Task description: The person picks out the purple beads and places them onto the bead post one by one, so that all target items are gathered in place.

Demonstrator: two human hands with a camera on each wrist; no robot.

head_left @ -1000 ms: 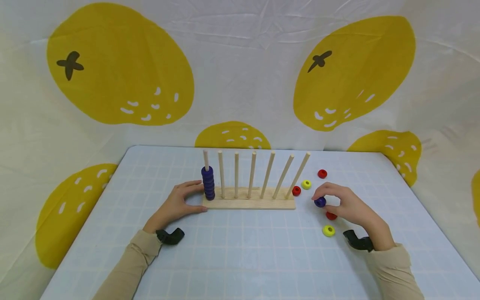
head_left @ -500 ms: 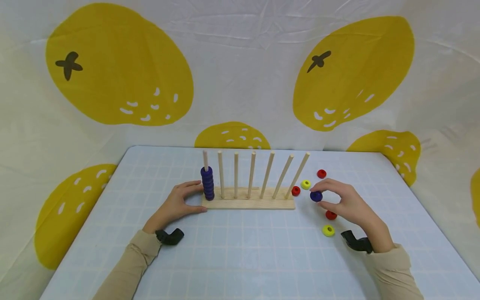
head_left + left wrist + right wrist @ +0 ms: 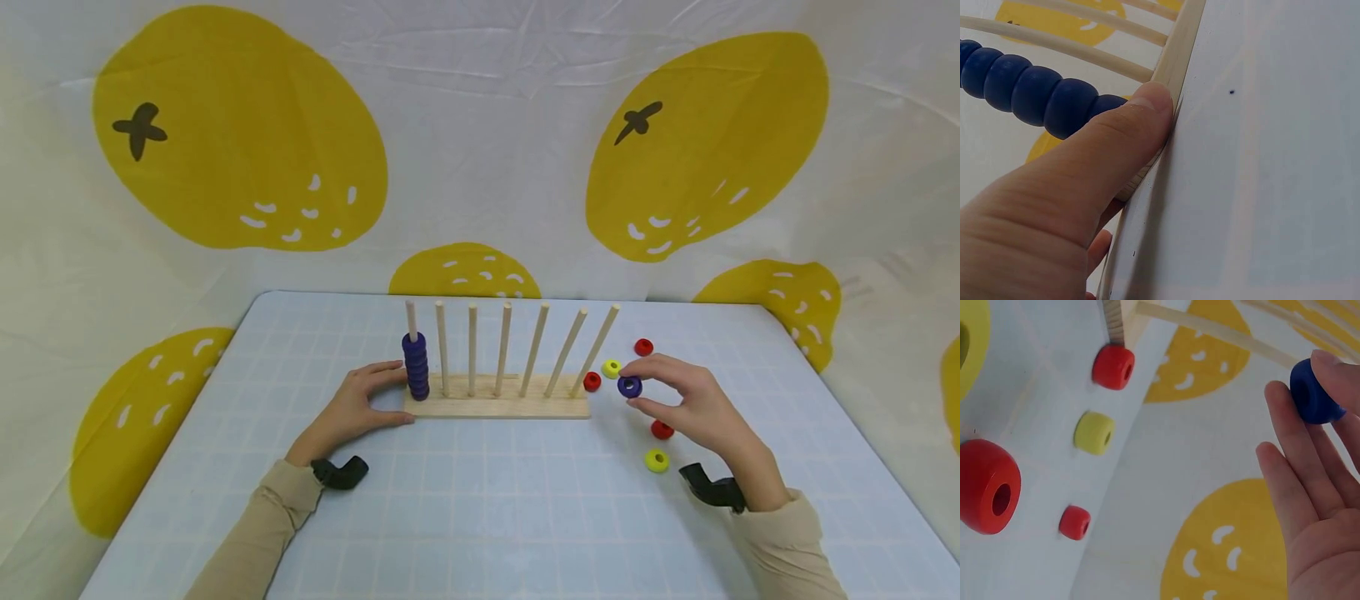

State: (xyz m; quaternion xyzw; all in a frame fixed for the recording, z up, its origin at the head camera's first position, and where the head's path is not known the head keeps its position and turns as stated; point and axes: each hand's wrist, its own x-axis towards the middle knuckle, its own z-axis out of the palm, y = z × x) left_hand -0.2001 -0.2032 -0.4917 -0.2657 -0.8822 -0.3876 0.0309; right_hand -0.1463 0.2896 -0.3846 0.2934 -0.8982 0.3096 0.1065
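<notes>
My left hand [image 3: 363,408] holds the left end of a wooden peg stand [image 3: 495,407], with the thumb on its front edge and the fingers behind. In the left wrist view the thumb [image 3: 1110,140] lies against the base, below a stack of dark blue beads [image 3: 1035,94]. That stack [image 3: 416,367] fills most of the leftmost peg; the other pegs are bare. My right hand [image 3: 693,408] pinches one blue bead [image 3: 630,387] between thumb and fingertips, raised to the right of the stand. Its hole faces the head camera. The right wrist view shows this bead [image 3: 1311,394] beside the thumb, other fingers extended.
Loose red beads lie by the stand's right end [image 3: 592,382], farther back [image 3: 643,347] and below the right hand [image 3: 662,430]. One yellow bead [image 3: 611,369] sits among them, another [image 3: 657,461] nearer the front. A fruit-print cloth [image 3: 487,167] hangs behind the table.
My right hand has lifted the blue bead and carried it slightly left and away from me, turning it so its hole shows. The left hand and the stand have stayed put.
</notes>
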